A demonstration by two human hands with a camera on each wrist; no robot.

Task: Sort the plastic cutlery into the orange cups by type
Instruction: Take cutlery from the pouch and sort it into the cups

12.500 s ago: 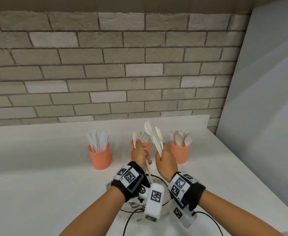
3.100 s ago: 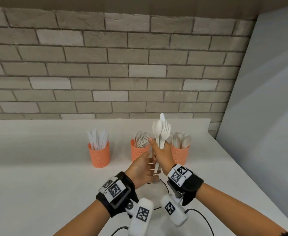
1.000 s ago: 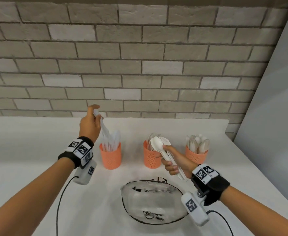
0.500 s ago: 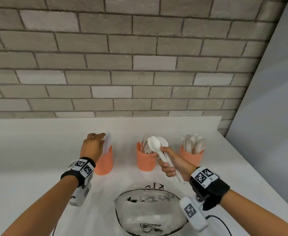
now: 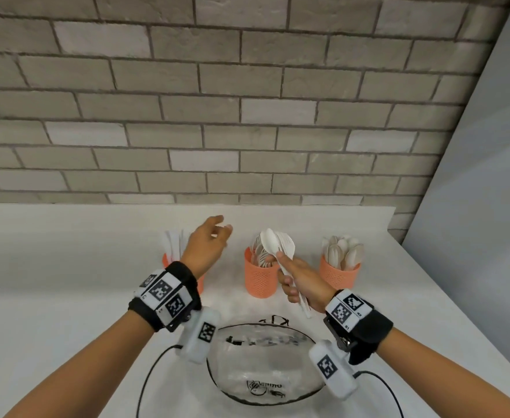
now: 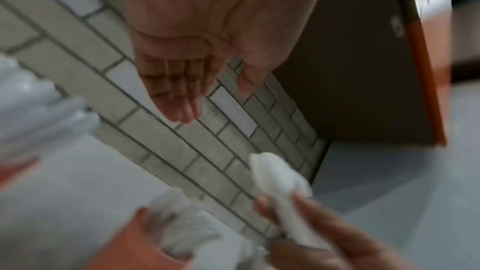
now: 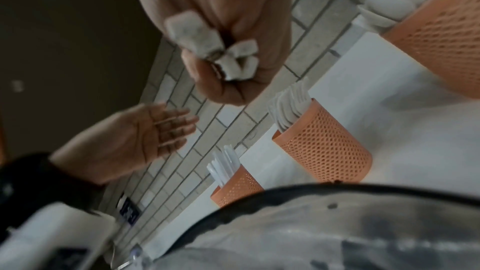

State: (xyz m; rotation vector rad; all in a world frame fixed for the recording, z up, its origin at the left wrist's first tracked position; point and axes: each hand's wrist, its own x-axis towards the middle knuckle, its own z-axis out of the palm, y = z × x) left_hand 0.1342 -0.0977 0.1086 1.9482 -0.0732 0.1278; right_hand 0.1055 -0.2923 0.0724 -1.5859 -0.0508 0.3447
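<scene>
cups (image 5: 261, 277): orange, with a fine pattern of small holes over the walls
cutlery in cups (image 5: 342, 254): white to off-white, plain
spoons (image 5: 274, 247) in right hand: white, plain
counter (image 5: 66, 297): white, plain
wall (image 5: 217, 116): grey and pale grey bricks in a running pattern, darker grey joints
side panel (image 5: 482, 206): pale grey-blue, plain
wrist bands (image 5: 368, 336): black, carrying white tags with black square-code patterns
wrist cameras (image 5: 201, 334): white housings, each with a black-and-white square code
cables (image 5: 148, 378): black
pouch (image 5: 262, 366): clear, with black edging and black printed marks
</scene>
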